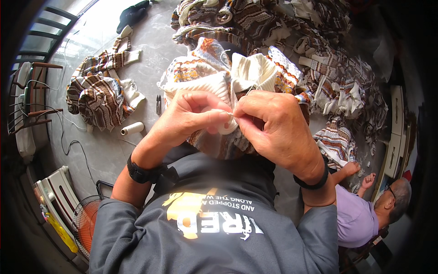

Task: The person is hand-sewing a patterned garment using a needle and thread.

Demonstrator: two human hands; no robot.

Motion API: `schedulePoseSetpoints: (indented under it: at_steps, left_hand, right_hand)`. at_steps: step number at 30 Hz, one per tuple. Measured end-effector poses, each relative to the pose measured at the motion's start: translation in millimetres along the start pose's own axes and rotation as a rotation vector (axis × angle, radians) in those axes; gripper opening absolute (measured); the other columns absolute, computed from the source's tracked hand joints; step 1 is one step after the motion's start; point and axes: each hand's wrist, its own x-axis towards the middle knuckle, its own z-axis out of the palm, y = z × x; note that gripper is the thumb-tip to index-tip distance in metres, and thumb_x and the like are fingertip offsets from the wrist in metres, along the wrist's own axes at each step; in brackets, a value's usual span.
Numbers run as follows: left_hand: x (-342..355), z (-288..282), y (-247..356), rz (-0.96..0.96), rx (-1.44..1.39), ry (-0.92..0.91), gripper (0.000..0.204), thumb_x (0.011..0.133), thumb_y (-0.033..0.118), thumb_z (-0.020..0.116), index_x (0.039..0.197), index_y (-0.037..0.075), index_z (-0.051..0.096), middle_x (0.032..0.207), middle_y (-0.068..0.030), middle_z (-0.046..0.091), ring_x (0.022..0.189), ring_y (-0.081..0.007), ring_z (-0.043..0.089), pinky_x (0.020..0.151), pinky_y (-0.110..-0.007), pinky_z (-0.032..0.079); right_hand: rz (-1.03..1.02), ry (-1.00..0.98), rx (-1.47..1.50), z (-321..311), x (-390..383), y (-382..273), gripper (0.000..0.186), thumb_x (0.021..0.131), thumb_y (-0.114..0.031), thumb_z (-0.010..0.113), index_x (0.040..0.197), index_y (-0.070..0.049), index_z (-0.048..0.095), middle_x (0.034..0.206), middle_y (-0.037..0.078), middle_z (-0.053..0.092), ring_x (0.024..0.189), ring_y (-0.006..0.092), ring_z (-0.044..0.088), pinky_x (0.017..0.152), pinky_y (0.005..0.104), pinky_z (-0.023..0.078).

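Over my lap lies a patterned knitted sweater (207, 52) in cream, orange, grey and brown, with cream ribbed bands (253, 71). Both my hands meet above it, fingertips almost touching. Thumb and forefinger of my left hand (194, 112) are pinched on a thin pale strand of yarn. My right hand (278, 121) pinches the same strand from the other side, its remaining fingers curled in. The strand is very fine, and the fingers hide most of it. Loose yarn ends stick out from the ribbing beyond my hands.
Brown striped knitwear (98, 100) lies on the grey floor at left, near a white yarn cone (132, 129) and small black snips (158, 104). Large heaps of knitwear (337, 86) fill the far and right side. A co-worker (360, 210) sits at lower right; a fan (89, 223) stands lower left.
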Motion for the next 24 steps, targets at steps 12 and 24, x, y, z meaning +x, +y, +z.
schedulePoseSetpoints:
  at_steps: [12, 24]
  left_hand:
    - [-1, -1, 1, -0.009, -0.013, -0.026, 0.013, 0.086, 0.012, 0.073, 0.095, 0.004, 0.071, 0.085, -0.0016, 0.071, 0.072, -0.0047, 0.063, 0.062, -0.019, 0.05]
    - [-6, 11, -7, 0.212, 0.174, 0.049, 0.01, 0.087, 0.003, 0.07, 0.096, 0.0, 0.067, 0.096, -0.0004, 0.067, 0.09, -0.0051, 0.059, 0.077, -0.023, 0.049]
  right_hand:
    - [-0.037, -0.001, 0.094, -1, 1, 1, 0.008, 0.076, 0.004, 0.066, 0.084, 0.001, 0.064, 0.078, 0.014, 0.064, 0.07, 0.0306, 0.065, 0.062, 0.0336, 0.05]
    - [-0.107, 0.135, -0.077, 22, -13, -9, 0.018, 0.079, 0.006, 0.067, 0.093, -0.002, 0.061, 0.08, 0.012, 0.055, 0.069, 0.032, 0.061, 0.057, 0.036, 0.05]
